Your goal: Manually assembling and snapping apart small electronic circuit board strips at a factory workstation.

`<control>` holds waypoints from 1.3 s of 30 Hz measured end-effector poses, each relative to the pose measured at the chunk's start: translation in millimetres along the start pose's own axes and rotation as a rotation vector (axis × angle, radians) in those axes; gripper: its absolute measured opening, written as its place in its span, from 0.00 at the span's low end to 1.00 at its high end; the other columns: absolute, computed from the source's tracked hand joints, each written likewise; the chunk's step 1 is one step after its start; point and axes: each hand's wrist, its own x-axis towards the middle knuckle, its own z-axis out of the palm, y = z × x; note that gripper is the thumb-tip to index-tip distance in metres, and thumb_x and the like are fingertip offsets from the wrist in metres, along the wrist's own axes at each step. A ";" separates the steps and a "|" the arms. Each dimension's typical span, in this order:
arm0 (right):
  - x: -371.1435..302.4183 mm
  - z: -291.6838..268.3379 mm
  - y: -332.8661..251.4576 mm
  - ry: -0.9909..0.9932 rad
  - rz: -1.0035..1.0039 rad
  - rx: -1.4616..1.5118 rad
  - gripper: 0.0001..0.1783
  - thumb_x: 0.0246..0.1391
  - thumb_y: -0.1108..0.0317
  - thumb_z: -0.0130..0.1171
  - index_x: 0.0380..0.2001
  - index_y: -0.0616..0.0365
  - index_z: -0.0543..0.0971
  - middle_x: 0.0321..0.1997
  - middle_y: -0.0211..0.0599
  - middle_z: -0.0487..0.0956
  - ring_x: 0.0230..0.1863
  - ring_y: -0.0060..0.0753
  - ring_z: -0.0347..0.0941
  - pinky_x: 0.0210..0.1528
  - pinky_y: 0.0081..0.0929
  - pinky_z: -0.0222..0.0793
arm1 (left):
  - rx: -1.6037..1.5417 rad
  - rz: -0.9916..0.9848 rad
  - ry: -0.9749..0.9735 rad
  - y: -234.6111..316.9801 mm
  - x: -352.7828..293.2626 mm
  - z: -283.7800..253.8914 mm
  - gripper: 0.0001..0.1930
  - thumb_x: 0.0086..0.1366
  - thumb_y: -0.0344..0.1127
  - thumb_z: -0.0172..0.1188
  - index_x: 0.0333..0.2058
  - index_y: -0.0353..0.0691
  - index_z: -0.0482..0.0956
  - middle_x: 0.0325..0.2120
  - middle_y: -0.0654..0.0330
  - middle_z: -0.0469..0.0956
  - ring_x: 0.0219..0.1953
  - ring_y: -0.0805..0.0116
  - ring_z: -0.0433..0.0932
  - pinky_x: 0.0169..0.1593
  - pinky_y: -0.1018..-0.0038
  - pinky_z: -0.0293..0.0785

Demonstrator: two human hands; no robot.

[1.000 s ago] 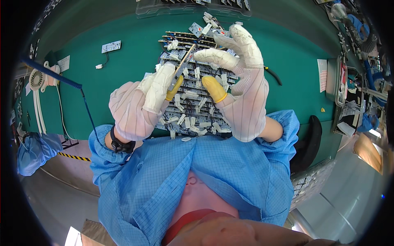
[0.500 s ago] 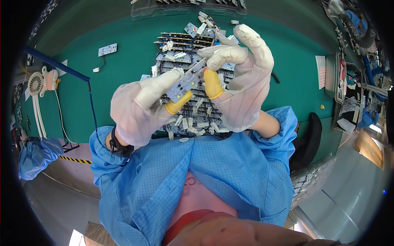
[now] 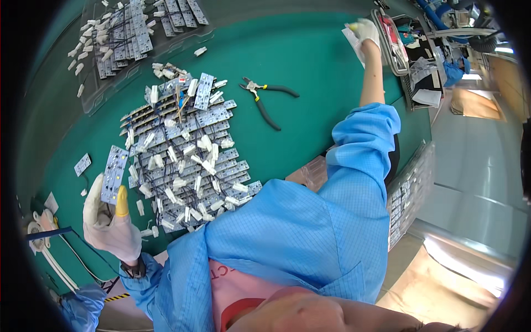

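My left hand [image 3: 112, 231], in a white glove with a yellow finger cot, pinches a narrow grey circuit board [image 3: 114, 172] between thumb and fingers. The board stands tilted at the left of a heap of similar circuit boards [image 3: 185, 166] with white connectors on dark wires. My right hand [image 3: 365, 32], also gloved, is stretched to the far right over a white sheet [image 3: 353, 44]. Its fingers are bent together at the sheet; whatever lies between them is too small to make out.
Pliers [image 3: 266, 95] with dark handles lie right of the heap. A clear tray [image 3: 91, 105] with more boards stands far left. One small board [image 3: 83, 165] lies left of my left hand. A small fan [image 3: 37, 232] is at the left edge, a clear bin [image 3: 394, 52] far right.
My hands have come apart. The left has moved left with the circuit board; the right has let go of it and reached far right to the sheet. The view has turned right.
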 end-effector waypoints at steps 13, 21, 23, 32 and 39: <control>-24.3 16.8 24.9 0.045 0.161 -0.330 0.23 0.45 0.59 0.62 0.42 0.61 0.73 0.42 0.57 0.78 0.46 0.56 0.75 0.47 0.44 0.71 | 0.053 0.021 -0.005 -1.7 2.2 5.8 0.20 0.56 0.20 0.63 0.48 0.30 0.75 0.41 0.53 0.78 0.39 0.72 0.78 0.45 0.79 0.73; -38.5 -13.1 -121.4 0.307 0.002 0.084 0.19 0.50 0.65 0.57 0.46 0.59 0.74 0.38 0.38 0.81 0.36 0.35 0.78 0.39 0.29 0.73 | -0.022 -0.077 -0.095 21.7 8.0 6.2 0.22 0.50 0.20 0.67 0.46 0.27 0.75 0.37 0.55 0.79 0.35 0.77 0.76 0.36 0.86 0.70; -99.9 -39.4 -237.2 -0.155 -0.249 0.682 0.21 0.53 0.66 0.56 0.51 0.59 0.72 0.37 0.35 0.79 0.34 0.25 0.76 0.36 0.22 0.70 | -0.260 -0.049 -0.133 33.7 5.8 16.4 0.22 0.47 0.21 0.69 0.43 0.27 0.77 0.33 0.60 0.79 0.30 0.81 0.74 0.31 0.86 0.66; -232.5 -64.3 -366.5 -1.006 -0.427 1.019 0.24 0.55 0.62 0.60 0.52 0.60 0.70 0.29 0.34 0.76 0.26 0.19 0.73 0.30 0.16 0.68 | -0.175 0.176 -0.304 31.6 7.9 16.9 0.24 0.44 0.34 0.72 0.44 0.42 0.80 0.30 0.61 0.80 0.28 0.74 0.75 0.33 0.79 0.71; -239.3 -50.6 -368.1 -1.001 -0.330 1.250 0.29 0.52 0.53 0.63 0.50 0.62 0.70 0.25 0.33 0.78 0.22 0.17 0.72 0.22 0.12 0.69 | -0.199 0.194 -0.260 12.3 6.5 6.7 0.23 0.48 0.36 0.70 0.45 0.40 0.80 0.31 0.59 0.81 0.31 0.75 0.79 0.35 0.81 0.74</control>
